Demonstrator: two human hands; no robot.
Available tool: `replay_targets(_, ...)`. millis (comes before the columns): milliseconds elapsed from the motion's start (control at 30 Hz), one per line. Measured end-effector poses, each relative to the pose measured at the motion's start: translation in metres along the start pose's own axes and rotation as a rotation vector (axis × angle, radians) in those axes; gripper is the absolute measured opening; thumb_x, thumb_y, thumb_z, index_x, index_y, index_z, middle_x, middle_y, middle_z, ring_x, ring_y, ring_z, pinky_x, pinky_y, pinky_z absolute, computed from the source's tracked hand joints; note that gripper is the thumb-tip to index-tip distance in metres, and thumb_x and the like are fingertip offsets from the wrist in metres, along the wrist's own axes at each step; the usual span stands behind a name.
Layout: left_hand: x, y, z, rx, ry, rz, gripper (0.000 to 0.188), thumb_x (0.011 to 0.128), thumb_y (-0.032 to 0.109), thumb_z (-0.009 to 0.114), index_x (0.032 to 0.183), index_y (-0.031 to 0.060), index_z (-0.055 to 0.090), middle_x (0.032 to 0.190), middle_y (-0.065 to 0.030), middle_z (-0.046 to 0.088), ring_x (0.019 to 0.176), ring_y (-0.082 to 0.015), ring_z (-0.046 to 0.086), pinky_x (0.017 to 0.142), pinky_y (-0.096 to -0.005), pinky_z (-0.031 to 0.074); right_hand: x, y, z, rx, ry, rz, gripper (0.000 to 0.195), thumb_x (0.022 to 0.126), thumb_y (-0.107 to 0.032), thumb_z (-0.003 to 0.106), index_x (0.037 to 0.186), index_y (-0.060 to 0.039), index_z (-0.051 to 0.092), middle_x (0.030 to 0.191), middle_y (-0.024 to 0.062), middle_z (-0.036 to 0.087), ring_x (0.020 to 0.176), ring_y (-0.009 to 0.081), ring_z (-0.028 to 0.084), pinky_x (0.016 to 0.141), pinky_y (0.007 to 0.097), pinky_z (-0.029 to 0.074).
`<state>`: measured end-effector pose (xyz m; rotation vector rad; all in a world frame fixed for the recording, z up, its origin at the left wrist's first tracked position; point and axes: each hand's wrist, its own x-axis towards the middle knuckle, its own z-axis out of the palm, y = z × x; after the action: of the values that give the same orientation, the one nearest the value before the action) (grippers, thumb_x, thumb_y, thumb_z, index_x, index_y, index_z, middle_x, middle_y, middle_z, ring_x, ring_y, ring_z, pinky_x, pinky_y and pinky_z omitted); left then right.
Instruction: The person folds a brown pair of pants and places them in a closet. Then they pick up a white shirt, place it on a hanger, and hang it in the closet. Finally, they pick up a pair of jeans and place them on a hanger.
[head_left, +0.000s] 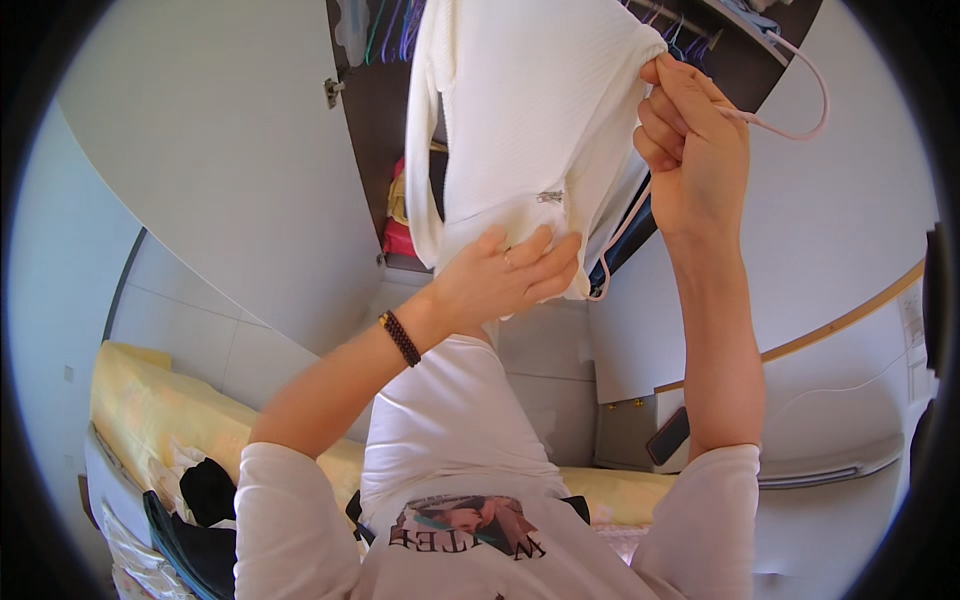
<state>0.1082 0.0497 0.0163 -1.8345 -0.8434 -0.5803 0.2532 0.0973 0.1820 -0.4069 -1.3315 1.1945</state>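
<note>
A white ribbed knit garment (517, 97) hangs before me, with a long narrow part down its left side. At its upper right corner, my right hand (694, 127) pinches the cloth between thumb and fingers. A pink clothes hanger (817, 82) passes behind that hand; its hook curves out to the right, and a pink arm runs down the garment's right edge. My left hand (517, 270) lies against the lower part of the garment, fingers spread, just below a metal zipper (550, 197). The left thumb is mostly hidden, so I cannot tell whether it grips the cloth.
Behind the garment stands an open wardrobe with a rail of hangers (401, 30) and a red item (399, 238) low inside. A wardrobe door (225, 150) swings out at left. Yellow bedding (157, 390) and dark clothes (206, 491) lie lower left. A phone (667, 437) rests at lower right.
</note>
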Motion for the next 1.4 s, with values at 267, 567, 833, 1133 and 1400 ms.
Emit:
replay_targets(267,0.002,-0.026,-0.024,-0.022,-0.089,0.193,0.012,0.076,0.019,0.059,0.086,0.0194,0.053,0.098,0.0070,0.057,0.092,-0.0095,0.049,0.074,-0.0248,0.033,0.009,0.013,-0.011,0.047,0.110,-0.002,0.019,0.089,-0.012,0.060,0.084,0.0060,0.059,0.057,-0.0056,0.034,0.046,0.0046,0.024,0.043,0.0227,0.019)
replay_targets(567,0.003,-0.006,-0.035,0.184,-0.627,0.337,0.008,0.078,0.016,0.058,0.082,0.0086,0.057,0.072,-0.0019,0.057,0.073,-0.0152,0.053,0.090,-0.0288,0.034,0.018,0.023,-0.007,0.137,0.225,0.026,0.013,0.089,-0.005,0.058,0.087,0.0083,0.058,0.059,-0.0057,0.034,0.049,0.0039,0.026,0.045,0.0212,0.021)
replay_targets(833,0.018,0.001,-0.045,-0.380,-0.679,0.199,0.007,0.073,0.010,0.061,0.078,0.0127,0.065,0.069,-0.0010,0.060,0.069,-0.0156,0.055,0.083,-0.0295,0.033,0.044,0.042,-0.011,0.217,0.249,-0.014,0.009,0.085,-0.001,0.059,0.084,0.0075,0.058,0.060,-0.0031,0.038,0.049,0.0049,0.028,0.044,0.0222,0.021)
replay_targets(1133,0.076,-0.029,-0.007,-1.074,-0.350,-0.466,0.041,0.064,-0.005,0.054,0.102,0.0002,0.066,0.081,-0.0206,0.065,0.078,-0.0360,0.062,0.073,-0.0435,0.047,0.040,0.073,-0.015,-0.234,0.003,0.250,0.007,0.081,-0.007,0.060,0.082,-0.0005,0.058,0.061,-0.0032,0.041,0.048,0.0056,0.030,0.042,0.0227,0.024)
replay_targets(1400,0.125,0.026,0.022,-1.256,-0.206,-1.018,0.027,0.067,0.003,0.055,0.090,-0.0047,0.066,0.084,-0.0265,0.064,0.081,-0.0423,0.062,0.075,-0.0433,0.049,0.056,0.062,-0.048,-0.312,-0.055,0.586,0.018,0.086,-0.012,0.054,0.087,0.0053,0.057,0.064,-0.0015,0.043,0.050,0.0073,0.032,0.044,0.0222,0.029)
